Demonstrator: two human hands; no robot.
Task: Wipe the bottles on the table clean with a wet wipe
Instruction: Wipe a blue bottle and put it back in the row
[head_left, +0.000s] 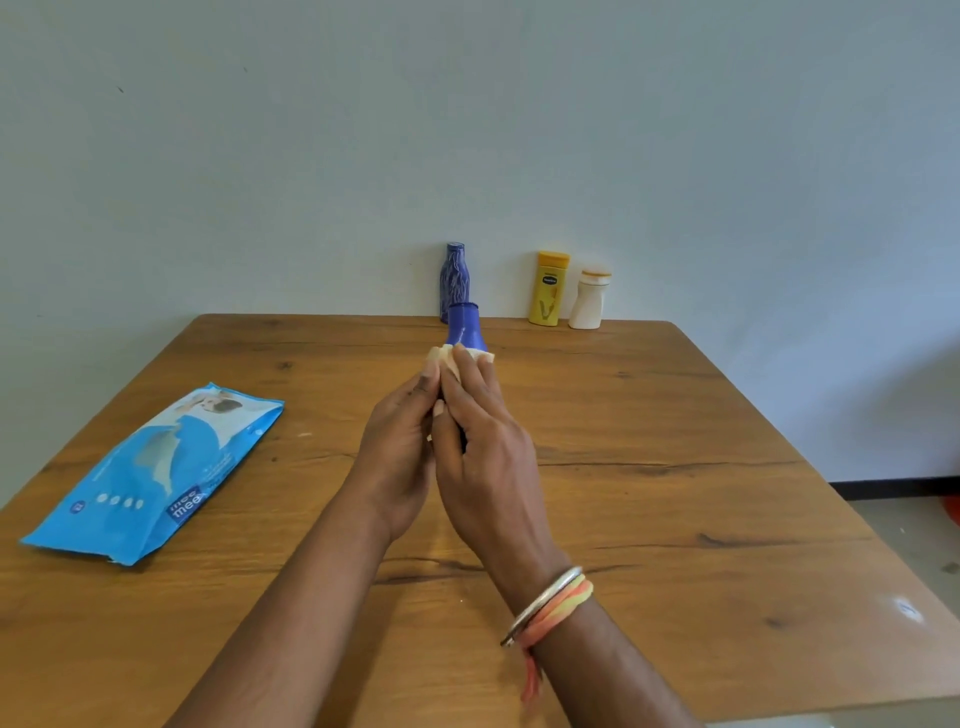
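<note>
Two hands meet above the middle of the wooden table and hold one blue bottle between them. This bottle points away from the person, its plain blue capped end and flared shoulder projecting past the fingertips; the rest of its body is hidden inside the hands. The left hand has its fingers curled round the bottle from the left. The right hand lies over the bottle from the right, its fingers pressing a white wet wipe against the bottle's shoulder. Folded edges of the wipe show on both sides of the fingertips.

Three further bottles stand upright along the far edge of the table, against the wall:
- a patterned blue bottle, dark blue with pale streaks, directly behind the held bottle;
- a yellow bottle with a yellow cap and a dark oval label, to the right;
- a white bottle with a pale orange cap, just beside the yellow one.

On the left of the table lies a blue wipes pack, flat, well apart from the hands. The right wrist carries a metal bangle and orange threads.
</note>
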